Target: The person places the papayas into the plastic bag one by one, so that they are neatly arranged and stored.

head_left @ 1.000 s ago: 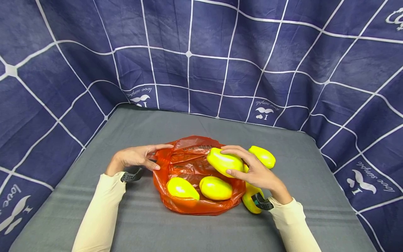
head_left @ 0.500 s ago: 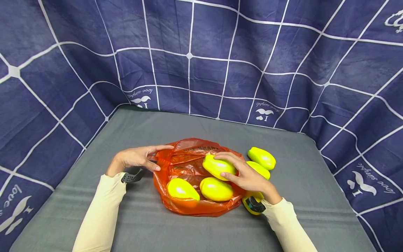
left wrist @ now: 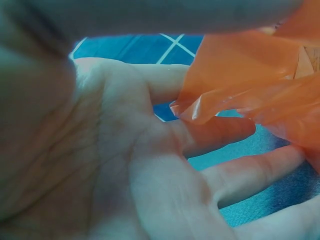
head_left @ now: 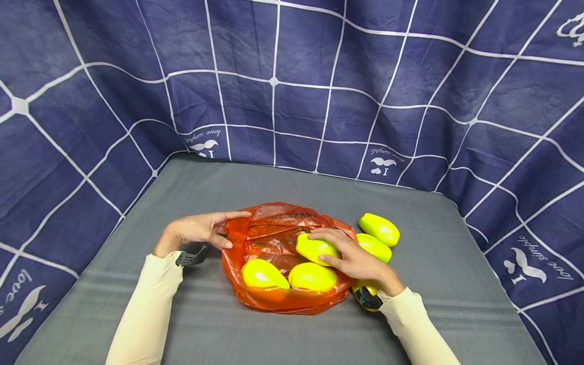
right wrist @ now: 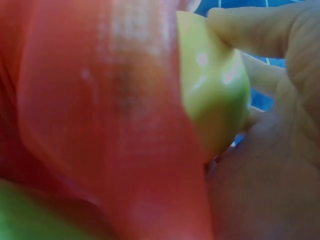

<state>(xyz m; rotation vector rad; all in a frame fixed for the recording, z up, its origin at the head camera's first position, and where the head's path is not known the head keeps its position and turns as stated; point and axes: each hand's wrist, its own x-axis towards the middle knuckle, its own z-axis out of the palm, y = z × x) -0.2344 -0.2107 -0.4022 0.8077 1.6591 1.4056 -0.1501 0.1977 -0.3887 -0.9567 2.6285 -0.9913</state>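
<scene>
A red plastic bag [head_left: 283, 302] lies on the grey surface with its mouth spread wide. Two smooth yellow oval fruits, one at the front left [head_left: 263, 274] and one at the front middle [head_left: 313, 277], are inside it. My right hand [head_left: 356, 257] grips a third yellow oval fruit [head_left: 315, 248] at the bag's right side, within its mouth. In the right wrist view, red plastic covers part of that fruit [right wrist: 212, 85]. At the bag's left rim, my left hand [head_left: 193, 234] touches the plastic with fingers extended; the left wrist view shows them spread under the plastic [left wrist: 245, 65].
Right of the bag lie more yellow fruits: one at the back [head_left: 379, 229], one nearer the bag [head_left: 374, 246], and one mostly hidden under my right wrist [head_left: 367, 285]. A blue curtain with white lines [head_left: 301, 116] rises behind the grey surface [head_left: 219, 182].
My right hand has moved the gripped fruit down and slightly left, deeper into the bag's mouth. The bag's back rim has sagged a little. My left hand has stayed in place.
</scene>
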